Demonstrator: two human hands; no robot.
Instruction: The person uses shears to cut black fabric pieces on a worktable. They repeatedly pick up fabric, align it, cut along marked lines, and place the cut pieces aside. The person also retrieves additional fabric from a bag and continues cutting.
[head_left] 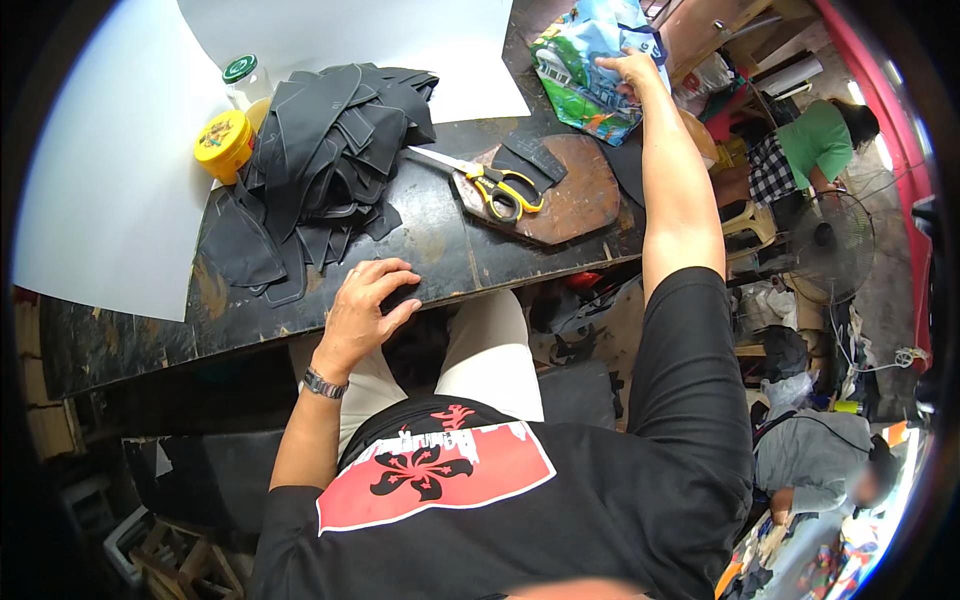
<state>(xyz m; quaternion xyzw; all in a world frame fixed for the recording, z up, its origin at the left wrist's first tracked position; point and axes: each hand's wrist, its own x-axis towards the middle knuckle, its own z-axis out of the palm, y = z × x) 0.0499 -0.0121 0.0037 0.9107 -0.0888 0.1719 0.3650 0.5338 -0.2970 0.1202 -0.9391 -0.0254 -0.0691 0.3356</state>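
My left hand (362,309) rests on the near edge of the black worktable (440,245), its fingers loosely bent and the thumb apart, with nothing in it. With the arm stretched to the far right, my right hand (634,76) grips a blue and green printed bag (585,70) at the table's back; part of its fingers is hard to make out. Between the hands, yellow-and-black scissors (496,187) lie partly spread on a worn brown board (575,195). Beside them on the board is a black cut piece (530,160). A heap of black cut pieces (325,150) lies beyond my left hand.
A yellow tub (224,145) and a clear jar (243,80) with a green lid stand left of the heap. White sheets (110,170) cover the table's left and back. At right are a fan (828,245) and two people, one in green (812,145), one in grey (810,460).
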